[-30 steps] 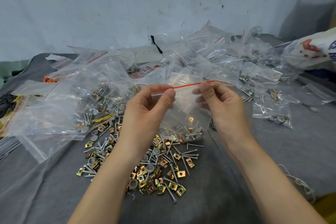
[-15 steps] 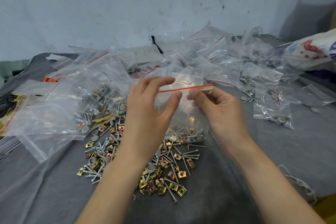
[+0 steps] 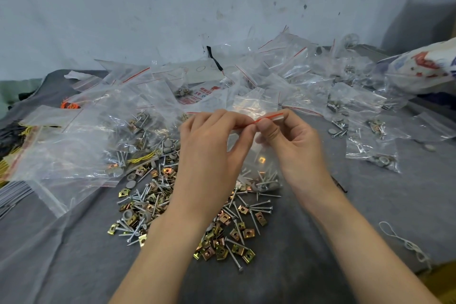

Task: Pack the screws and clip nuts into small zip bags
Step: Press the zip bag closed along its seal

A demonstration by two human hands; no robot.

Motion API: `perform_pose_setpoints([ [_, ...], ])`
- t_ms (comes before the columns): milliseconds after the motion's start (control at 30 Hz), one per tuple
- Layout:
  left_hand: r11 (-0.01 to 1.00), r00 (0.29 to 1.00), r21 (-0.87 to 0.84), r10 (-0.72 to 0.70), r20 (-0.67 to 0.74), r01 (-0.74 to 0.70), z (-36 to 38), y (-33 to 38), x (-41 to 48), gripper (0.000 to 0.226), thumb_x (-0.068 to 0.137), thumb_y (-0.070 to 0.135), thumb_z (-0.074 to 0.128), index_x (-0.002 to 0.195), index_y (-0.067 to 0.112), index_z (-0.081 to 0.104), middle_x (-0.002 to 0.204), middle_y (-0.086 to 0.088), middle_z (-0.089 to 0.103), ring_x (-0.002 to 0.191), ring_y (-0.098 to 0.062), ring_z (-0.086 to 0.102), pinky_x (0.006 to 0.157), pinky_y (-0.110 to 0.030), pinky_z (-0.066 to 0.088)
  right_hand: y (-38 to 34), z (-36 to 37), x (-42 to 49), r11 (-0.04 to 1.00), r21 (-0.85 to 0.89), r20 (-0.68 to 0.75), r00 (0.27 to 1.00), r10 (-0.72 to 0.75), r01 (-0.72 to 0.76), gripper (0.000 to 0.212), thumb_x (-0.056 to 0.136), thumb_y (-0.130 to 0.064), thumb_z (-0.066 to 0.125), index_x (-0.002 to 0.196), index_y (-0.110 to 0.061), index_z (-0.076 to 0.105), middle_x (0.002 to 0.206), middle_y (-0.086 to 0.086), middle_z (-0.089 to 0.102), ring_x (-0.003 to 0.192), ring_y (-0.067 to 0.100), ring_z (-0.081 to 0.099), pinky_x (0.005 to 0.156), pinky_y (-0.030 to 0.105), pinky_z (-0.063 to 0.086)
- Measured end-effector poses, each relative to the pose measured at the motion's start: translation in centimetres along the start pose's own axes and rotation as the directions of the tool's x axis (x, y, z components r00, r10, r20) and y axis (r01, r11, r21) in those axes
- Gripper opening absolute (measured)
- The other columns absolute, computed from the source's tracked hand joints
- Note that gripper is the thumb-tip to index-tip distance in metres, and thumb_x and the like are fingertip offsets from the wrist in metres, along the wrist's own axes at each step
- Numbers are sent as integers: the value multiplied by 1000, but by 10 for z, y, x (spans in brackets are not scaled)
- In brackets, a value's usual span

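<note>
The red-striped top of a bag [image 3: 259, 155] is pinched by both hands, left [image 3: 212, 153] and right [image 3: 291, 140], above loose screws [image 3: 261, 205].

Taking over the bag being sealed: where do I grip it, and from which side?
Pinch the zip bag along its red strip, from above. It is held upright with screws pooled at its bottom, so that flat top edge looks like the firmest hold.
</note>
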State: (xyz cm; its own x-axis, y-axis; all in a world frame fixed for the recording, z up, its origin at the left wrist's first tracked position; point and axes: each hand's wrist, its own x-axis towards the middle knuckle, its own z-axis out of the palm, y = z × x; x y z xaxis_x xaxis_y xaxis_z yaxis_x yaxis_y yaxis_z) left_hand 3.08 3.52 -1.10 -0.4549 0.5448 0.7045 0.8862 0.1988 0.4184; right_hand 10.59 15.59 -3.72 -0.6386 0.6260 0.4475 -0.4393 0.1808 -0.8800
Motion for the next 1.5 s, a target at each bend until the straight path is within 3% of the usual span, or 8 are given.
perform_pose_setpoints([
  [500,999,999,-29,-25,24,26,-4,-3,-2,8,95,38,62,100,33,66,95,22,65,99,-7,53,97,-39,38,-3,0,-1,995,-85,-132,989,-72,61,6,84,-33,69,81,-28,67,75,-14,68,73,5,60,71,21,51],
  [700,991,997,-118,-60,43,65,-4,-6,-3,10,94,38,61,99,32,67,94,22,65,100,-7,58,92,-44,46,-4,-2,0,993,-113,-146,988,-53,36,12,93,-20,67,82,-25,65,73,-14,67,71,4,60,71,19,51],
  [867,941,984,-288,-158,80,174,-11,-15,-3,6,93,30,66,98,30,69,94,18,68,96,4,62,76,-15,47,-9,-10,2,1000,-21,-103,995,2,-4,15,87,-36,66,85,-22,66,80,-8,71,71,7,64,74,20,54],
  [1167,931,987,-330,-137,81,156,-11,-11,-3,3,92,21,69,94,21,70,87,18,69,90,7,64,76,-5,42,-14,-15,3,994,102,18,999,34,-36,14,69,-21,81,80,-27,76,82,-4,76,75,7,71,69,16,53],
  [1233,927,986,-335,-149,78,167,-10,-11,-3,3,92,21,68,94,22,69,88,17,69,90,6,64,77,-4,41,-17,-15,3,999,50,13,1000,20,-20,18,70,-22,81,86,-25,71,84,-6,75,77,7,70,69,17,53],
  [1333,930,985,-327,-146,88,167,-9,-10,-3,4,93,24,67,96,23,69,90,18,70,91,7,63,78,-3,40,-24,-17,3,977,-205,3,999,-54,53,28,76,-29,81,100,-32,68,93,-12,72,83,5,68,75,19,53],
  [1400,931,986,-329,-136,97,161,-9,-10,-3,5,93,25,67,97,24,69,89,18,70,91,6,64,79,-3,41,-30,-20,4,910,-393,45,991,-122,130,29,79,-31,81,103,-40,68,97,-17,70,88,4,68,82,15,50],
  [1500,921,982,-343,-159,99,184,-11,-13,-2,4,93,26,67,95,29,68,89,20,69,88,4,64,77,-5,42,-35,-24,5,871,-463,76,987,-144,163,26,81,-32,79,101,-44,70,96,-21,66,90,-1,65,81,7,44],
])
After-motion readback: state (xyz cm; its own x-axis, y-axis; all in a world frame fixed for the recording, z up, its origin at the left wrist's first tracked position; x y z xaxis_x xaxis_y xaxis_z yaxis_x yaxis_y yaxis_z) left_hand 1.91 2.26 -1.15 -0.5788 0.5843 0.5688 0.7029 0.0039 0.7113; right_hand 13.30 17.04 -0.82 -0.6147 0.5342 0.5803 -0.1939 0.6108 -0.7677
